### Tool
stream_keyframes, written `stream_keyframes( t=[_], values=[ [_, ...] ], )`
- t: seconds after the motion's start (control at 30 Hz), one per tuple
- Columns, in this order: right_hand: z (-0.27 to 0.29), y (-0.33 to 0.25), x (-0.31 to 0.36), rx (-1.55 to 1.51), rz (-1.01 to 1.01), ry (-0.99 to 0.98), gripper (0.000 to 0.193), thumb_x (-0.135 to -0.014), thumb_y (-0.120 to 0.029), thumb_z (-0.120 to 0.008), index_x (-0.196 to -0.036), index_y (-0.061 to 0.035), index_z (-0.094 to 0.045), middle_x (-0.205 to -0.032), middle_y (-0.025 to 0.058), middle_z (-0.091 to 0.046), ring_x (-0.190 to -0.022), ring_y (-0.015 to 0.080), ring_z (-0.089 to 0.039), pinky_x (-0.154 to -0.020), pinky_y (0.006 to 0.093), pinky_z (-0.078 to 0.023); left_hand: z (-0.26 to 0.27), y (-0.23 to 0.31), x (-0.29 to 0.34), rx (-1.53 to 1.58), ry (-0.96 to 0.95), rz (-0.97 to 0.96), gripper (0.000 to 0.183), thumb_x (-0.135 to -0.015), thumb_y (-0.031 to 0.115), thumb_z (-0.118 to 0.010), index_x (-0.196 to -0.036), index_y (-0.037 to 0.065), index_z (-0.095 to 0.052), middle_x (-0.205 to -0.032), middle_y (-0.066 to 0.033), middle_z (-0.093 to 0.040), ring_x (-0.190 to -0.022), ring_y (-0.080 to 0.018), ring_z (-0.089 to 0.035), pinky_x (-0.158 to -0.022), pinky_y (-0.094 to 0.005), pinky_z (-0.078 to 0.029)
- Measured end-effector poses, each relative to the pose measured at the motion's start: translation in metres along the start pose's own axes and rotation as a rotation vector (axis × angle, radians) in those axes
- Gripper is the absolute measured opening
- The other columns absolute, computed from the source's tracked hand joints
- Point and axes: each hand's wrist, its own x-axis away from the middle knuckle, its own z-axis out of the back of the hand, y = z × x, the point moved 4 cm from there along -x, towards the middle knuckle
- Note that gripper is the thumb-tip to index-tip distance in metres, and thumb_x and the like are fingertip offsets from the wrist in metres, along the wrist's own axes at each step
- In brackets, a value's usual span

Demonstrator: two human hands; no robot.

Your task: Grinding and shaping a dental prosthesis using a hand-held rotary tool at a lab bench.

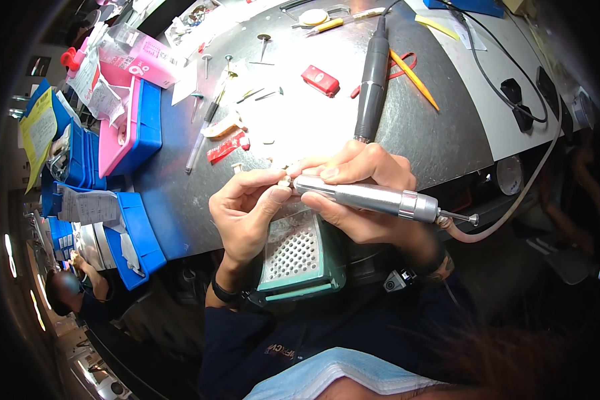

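Note:
My left hand (243, 210) is closed in a pinch, thumb and index finger around a tiny cream-coloured, tooth-like piece (285, 182). In my right hand (373, 167) is a silver rotary handpiece (370, 199), gripped like a pen with its nose toward the piece. The fingertips of both hands come close together, and they hide the handpiece's tip, so I cannot tell whether it touches the piece. Below both hands sits a green box with a perforated top (293, 257).
A dark handpiece (373, 83), a red block (321, 81), a red packet (228, 147) and several mounted burs (264, 41) lie on the metal bench (187, 230). Blue bins (140, 240) and a pink tray (123, 143) stand left. A hose (520, 213) curves right. Another person (80, 293) sits lower left.

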Motion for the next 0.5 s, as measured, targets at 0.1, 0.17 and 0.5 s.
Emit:
stream_keyframes(
  t=[0.1,0.17,0.5],
  values=[
    [0.002,-0.001,-0.001,0.001,0.015,-0.01,0.026,-0.072,-0.002,-0.076,-0.089,-0.0024,-0.056,-0.086,0.0162,-0.066,-0.081,0.0239,-0.07,-0.068,0.0306,-0.055,-0.001,-0.003,0.001,0.013,0.003,-0.01,0.017,-0.085,-0.006,-0.062,-0.102,-0.009,-0.06,-0.092,-0.0191,-0.066,-0.081,-0.0206,-0.068,-0.074,-0.0315,-0.059],
    [0.003,-0.001,0.0,0.027,0.026,-0.004,0.024,-0.073,-0.002,-0.075,-0.089,-0.0028,-0.057,-0.085,0.0155,-0.066,-0.08,0.0233,-0.07,-0.067,0.0302,-0.055,-0.001,-0.004,-0.001,0.0,0.008,-0.005,0.017,-0.085,-0.005,-0.062,-0.102,-0.008,-0.06,-0.092,-0.0182,-0.067,-0.081,-0.0197,-0.068,-0.073,-0.0308,-0.059],
    [0.007,0.0,-0.002,-0.081,0.008,0.002,0.023,-0.079,-0.011,-0.073,-0.09,-0.0036,-0.055,-0.088,0.0102,-0.066,-0.079,0.02,-0.067,-0.066,0.0283,-0.051,0.038,-0.02,-0.002,-0.333,0.113,0.153,0.016,-0.092,0.006,-0.055,-0.106,-0.002,-0.053,-0.097,-0.007,-0.058,-0.086,-0.012,-0.057,-0.074,-0.021,-0.047]
  ],
)
